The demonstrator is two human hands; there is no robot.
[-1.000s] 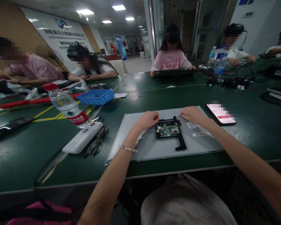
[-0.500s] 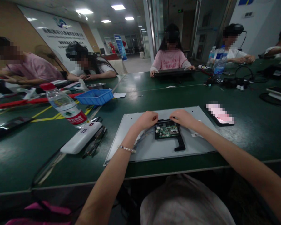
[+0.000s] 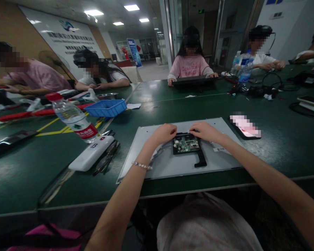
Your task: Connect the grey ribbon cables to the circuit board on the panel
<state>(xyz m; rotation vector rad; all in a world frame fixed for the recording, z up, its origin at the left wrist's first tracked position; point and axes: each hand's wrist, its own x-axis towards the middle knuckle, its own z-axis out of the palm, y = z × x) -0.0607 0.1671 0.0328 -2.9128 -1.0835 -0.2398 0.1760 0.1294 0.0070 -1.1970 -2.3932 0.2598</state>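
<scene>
A green circuit board (image 3: 186, 145) sits in a black plastic frame (image 3: 201, 157) with a hooked arm toward me. The frame lies on a flat grey metal panel (image 3: 167, 170) on the table. My left hand (image 3: 164, 134), a beaded bracelet (image 3: 142, 165) on its wrist, is closed with curled fingers at the frame's far left corner. Opposite it, at the far right corner, my right hand (image 3: 202, 130) is closed in a pinch. Whatever is between the fingertips is too small or hidden to make out. Thin cables (image 3: 161, 150) run beside the board under my left wrist.
Left of the panel are a white power bank (image 3: 91, 153), glasses (image 3: 107, 158), a water bottle (image 3: 77, 120) and a blue tray (image 3: 107, 108). A phone (image 3: 244, 127) lies to the right. Several people sit around the green table (image 3: 172, 103); one across holds a dark panel (image 3: 195, 82).
Almost nothing differs. My right hand and forearm have shifted very slightly, showing more of a white label on the panel. Board and frame stay in place.
</scene>
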